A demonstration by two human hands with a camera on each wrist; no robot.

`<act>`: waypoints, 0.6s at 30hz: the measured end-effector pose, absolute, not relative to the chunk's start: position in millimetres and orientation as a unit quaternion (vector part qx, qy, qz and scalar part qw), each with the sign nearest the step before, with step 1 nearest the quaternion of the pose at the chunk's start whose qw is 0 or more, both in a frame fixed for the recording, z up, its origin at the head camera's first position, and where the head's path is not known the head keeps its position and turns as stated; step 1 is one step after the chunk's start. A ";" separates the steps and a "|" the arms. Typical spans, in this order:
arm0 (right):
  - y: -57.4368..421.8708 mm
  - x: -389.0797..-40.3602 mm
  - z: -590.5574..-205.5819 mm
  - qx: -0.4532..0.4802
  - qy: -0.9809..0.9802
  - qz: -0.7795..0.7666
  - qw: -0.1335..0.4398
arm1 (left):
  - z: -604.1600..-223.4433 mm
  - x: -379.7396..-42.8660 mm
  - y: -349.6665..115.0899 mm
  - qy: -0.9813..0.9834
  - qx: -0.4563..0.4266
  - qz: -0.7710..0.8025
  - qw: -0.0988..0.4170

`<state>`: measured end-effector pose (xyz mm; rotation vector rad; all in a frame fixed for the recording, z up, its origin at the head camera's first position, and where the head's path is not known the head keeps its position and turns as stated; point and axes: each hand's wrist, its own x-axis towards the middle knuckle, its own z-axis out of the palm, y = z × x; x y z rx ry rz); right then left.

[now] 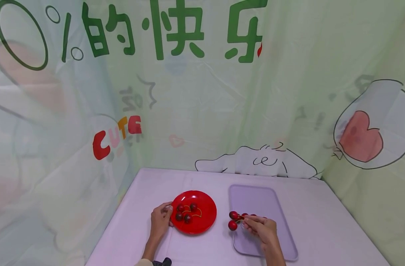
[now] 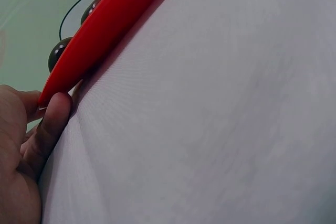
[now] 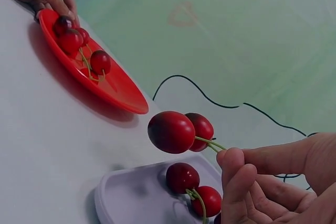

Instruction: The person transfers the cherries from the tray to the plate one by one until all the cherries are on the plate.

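Observation:
My left hand (image 1: 160, 221) pinches the left rim of a round red plate (image 1: 206, 216), thumb and fingers on either side of the edge in the left wrist view. Several dark red cherries (image 1: 188, 218) with green stems lie in the plate. Over the left part of a pale purple tray (image 1: 255, 195), my right hand (image 1: 263, 229) pinches the stems of a pair of cherries (image 3: 171, 132). Both fruits hang out past the fingertips, toward the plate. More cherries (image 3: 182, 178) rest on the tray below, partly hidden by the right hand.
A pale cloth covers the table (image 1: 149, 188), with plate and tray side by side and a strip of cloth between them. Printed curtains (image 1: 202, 111) rise behind and at both sides. A black strap (image 1: 163, 262) sits at the left wrist.

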<state>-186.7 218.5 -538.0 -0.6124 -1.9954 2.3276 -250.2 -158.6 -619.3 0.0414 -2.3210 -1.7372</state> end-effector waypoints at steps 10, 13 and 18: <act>207.1 -189.2 -538.3 -0.191 -0.641 0.743 0.017 | -615.6 -251.7 -158.2 -0.798 0.021 -0.591 0.117; 202.3 -190.4 -537.8 -0.185 -0.640 0.746 0.022 | -614.1 -250.5 -157.5 -0.797 0.019 -0.593 0.118; 192.8 -192.8 -537.2 -0.183 -0.633 0.752 0.024 | -614.8 -248.2 -156.7 -0.800 0.022 -0.589 0.117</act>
